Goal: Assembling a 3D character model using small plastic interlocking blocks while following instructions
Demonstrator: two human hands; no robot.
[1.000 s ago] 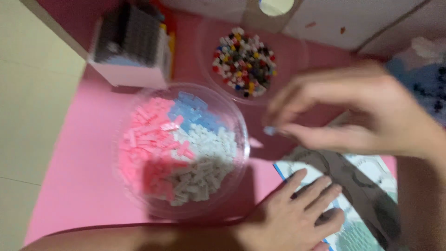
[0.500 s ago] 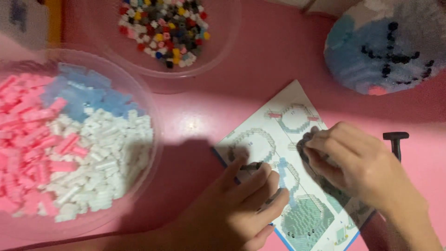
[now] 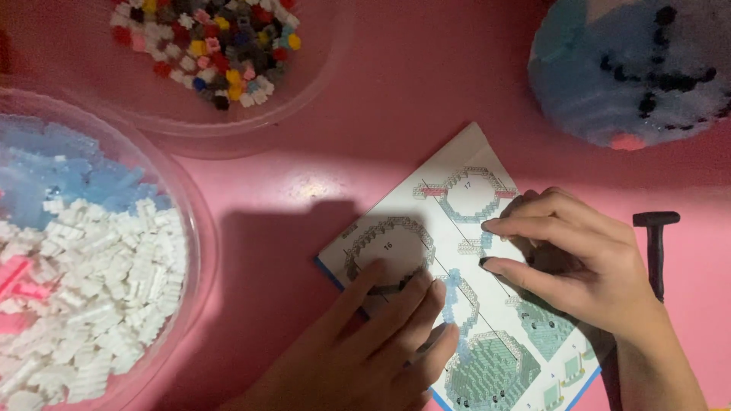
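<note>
My left hand [image 3: 373, 342] lies flat on a printed instruction sheet [image 3: 457, 190] on the pink table, fingers spread a little and holding nothing. A curved strip of pale blue small bricks [image 3: 457, 304] lies on the sheet just beyond its fingertips. My right hand [image 3: 579, 259] rests on the sheet's right side, with its fingers curled and the tips close together near the strip's upper end. Whether a brick sits between those fingertips is hidden.
A clear bowl [image 3: 194, 228] of white, pale blue and pink small bricks stands at the left. A second clear bowl [image 3: 320, 76] with mixed-colour bricks is behind it. A rounded blue brick model [image 3: 632, 68] sits top right. A small black tool [image 3: 655, 243] lies right of my right hand.
My right hand came down from above the bowls to the sheet and now rests there. The view shifted right and closer. My left hand stays on the sheet.
</note>
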